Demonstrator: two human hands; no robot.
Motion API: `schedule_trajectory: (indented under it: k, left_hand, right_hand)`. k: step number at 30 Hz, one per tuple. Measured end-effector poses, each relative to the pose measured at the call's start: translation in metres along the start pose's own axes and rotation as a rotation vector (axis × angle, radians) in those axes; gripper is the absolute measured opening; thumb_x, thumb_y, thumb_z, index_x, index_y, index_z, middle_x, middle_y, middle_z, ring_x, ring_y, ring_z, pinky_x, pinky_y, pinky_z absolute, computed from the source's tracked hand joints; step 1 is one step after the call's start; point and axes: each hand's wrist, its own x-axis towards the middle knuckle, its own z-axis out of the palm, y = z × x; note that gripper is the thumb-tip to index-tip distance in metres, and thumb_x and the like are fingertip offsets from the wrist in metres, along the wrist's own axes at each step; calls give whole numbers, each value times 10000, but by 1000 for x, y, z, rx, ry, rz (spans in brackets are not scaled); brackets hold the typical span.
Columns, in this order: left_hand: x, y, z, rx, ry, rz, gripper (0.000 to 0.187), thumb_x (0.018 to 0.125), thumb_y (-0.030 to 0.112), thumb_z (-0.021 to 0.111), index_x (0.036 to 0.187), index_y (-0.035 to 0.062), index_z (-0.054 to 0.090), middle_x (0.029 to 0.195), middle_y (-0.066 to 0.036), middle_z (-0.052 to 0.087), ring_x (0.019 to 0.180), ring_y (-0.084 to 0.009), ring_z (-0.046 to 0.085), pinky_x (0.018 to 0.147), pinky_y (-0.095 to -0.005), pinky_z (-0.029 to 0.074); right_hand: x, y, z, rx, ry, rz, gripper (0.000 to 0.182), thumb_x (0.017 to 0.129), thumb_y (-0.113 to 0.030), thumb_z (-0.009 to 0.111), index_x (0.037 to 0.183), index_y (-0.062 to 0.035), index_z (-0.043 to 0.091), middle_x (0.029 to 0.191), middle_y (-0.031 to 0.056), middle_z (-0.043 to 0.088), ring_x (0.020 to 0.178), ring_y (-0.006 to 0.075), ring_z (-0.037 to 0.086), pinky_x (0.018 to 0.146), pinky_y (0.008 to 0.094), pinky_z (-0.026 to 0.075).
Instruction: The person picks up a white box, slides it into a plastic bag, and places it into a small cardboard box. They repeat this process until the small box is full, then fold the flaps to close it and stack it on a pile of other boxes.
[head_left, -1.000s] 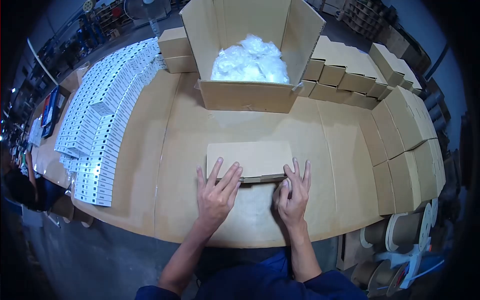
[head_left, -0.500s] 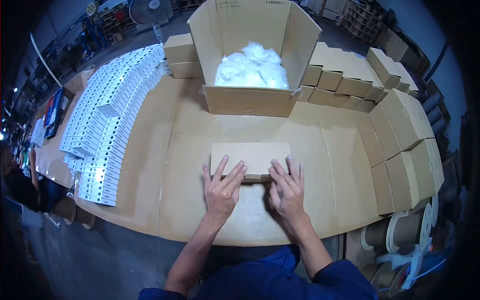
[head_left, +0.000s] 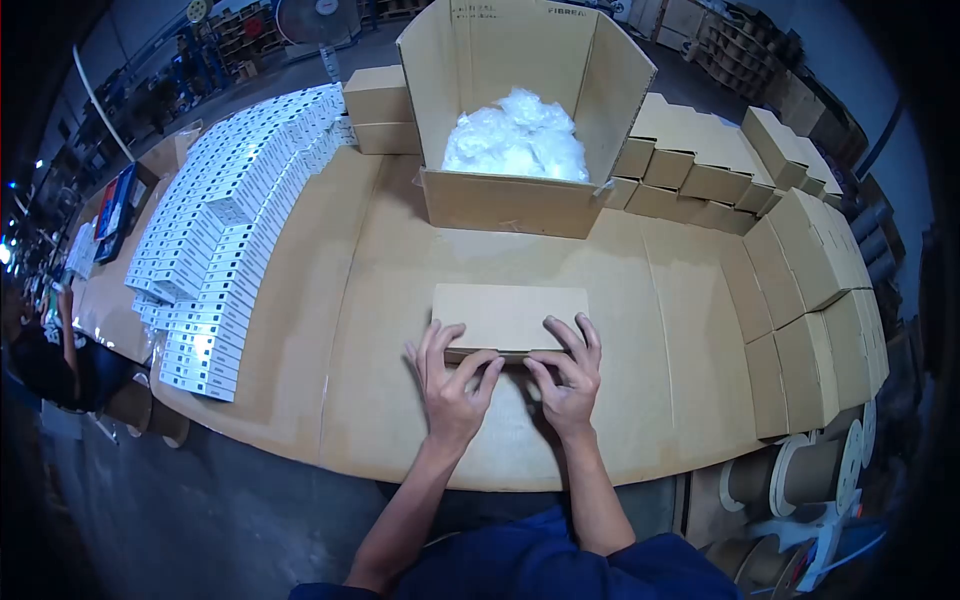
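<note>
A small closed cardboard box [head_left: 511, 308] lies on the cardboard-covered table in front of me, its long side facing me. My left hand [head_left: 453, 390] grips its near left part, with fingers on the lid and the thumb at the front edge. On the near right part, my right hand [head_left: 570, 378] holds it the same way, thumb against the front flap. Both thumbs are close to the middle of that front edge. Behind the box stands a large open carton [head_left: 505, 203] holding crumpled clear plastic [head_left: 518, 140].
Stacked white small boxes [head_left: 215, 245] with printed labels fill the left side. Brown cardboard boxes [head_left: 790, 310] are stacked at right, with more behind. Cable spools [head_left: 815, 475] stand below the right table edge. Another person [head_left: 50, 350] is at far left.
Both hands have gone from lying spread on the lid to gripping the box's front edge, thumbs drawn towards its middle. The camera view has shifted slightly.
</note>
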Motion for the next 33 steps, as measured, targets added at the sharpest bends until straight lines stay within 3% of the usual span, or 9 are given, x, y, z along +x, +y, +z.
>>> schedule_trajectory:
  k: [3, 7, 21, 23, 27, 30, 31, 33]
  left_hand:
    - [7, 7, 7, -35, 29, -54, 134, 839, 168, 840, 871, 74, 749, 1422, -181, 507, 1462, -459, 335, 1203, -591, 268]
    - [3, 4, 12, -112, 14, -98, 130, 854, 151, 819, 837, 62, 726, 1435, -169, 499, 1471, -461, 322, 1210, -581, 259]
    - [2, 0, 14, -147, 1, -115, 133, 850, 130, 808, 810, 56, 705, 1407, -158, 489, 1476, -444, 306, 1224, -581, 240]
    - [2, 0, 16, -141, 18, -116, 133, 845, 134, 816, 871, 60, 709, 1375, -153, 518, 1450, -419, 357, 1222, -587, 242]
    - [2, -7, 15, -133, 33, -57, 310, 798, 159, 868, 1046, 67, 706, 1289, -137, 597, 1354, -368, 492, 1200, -592, 303]
    - [13, -16, 2, -278, 9, -134, 492, 719, 224, 934, 1131, 82, 708, 1260, -128, 636, 1347, -388, 516, 1191, -571, 368]
    - [23, -31, -3, -206, -66, -9, 537, 636, 259, 975, 1077, 72, 731, 1277, -145, 640, 1323, -405, 551, 1174, -566, 407]
    - [42, -45, -10, -210, -132, 103, 518, 606, 269, 984, 1019, 68, 744, 1284, -147, 640, 1325, -408, 555, 1187, -567, 394]
  right_hand:
    - [4, -11, 2, -22, -1, 74, 62, 813, -118, 825, 836, -88, 775, 1440, 98, 622, 1475, 430, 358, 1215, 577, 242]
    - [5, -18, 5, 1, -14, 150, 110, 819, -85, 780, 766, -42, 694, 1494, 162, 558, 1505, 462, 275, 1217, 577, 229]
    - [7, -17, 5, -29, -61, 131, 144, 839, -86, 761, 781, -46, 636, 1522, 166, 526, 1501, 474, 262, 1218, 585, 208]
    - [7, -16, 6, -58, -62, 118, 159, 842, -101, 776, 804, -46, 631, 1519, 164, 530, 1492, 473, 287, 1214, 592, 215]
    - [6, -7, 5, -112, -66, 90, 327, 785, -224, 868, 899, -53, 614, 1509, 157, 543, 1454, 473, 365, 1207, 601, 231]
    - [16, -4, -11, -209, -165, 43, 512, 696, -342, 941, 948, -61, 595, 1515, 164, 537, 1432, 480, 399, 1208, 595, 243]
    - [25, 1, -16, -217, -202, 9, 564, 663, -377, 957, 953, -63, 590, 1524, 177, 525, 1428, 484, 404, 1210, 591, 247]
    - [41, 12, -20, -210, -209, -89, 678, 572, -455, 988, 948, -66, 579, 1560, 242, 459, 1433, 500, 398, 1184, 611, 306]
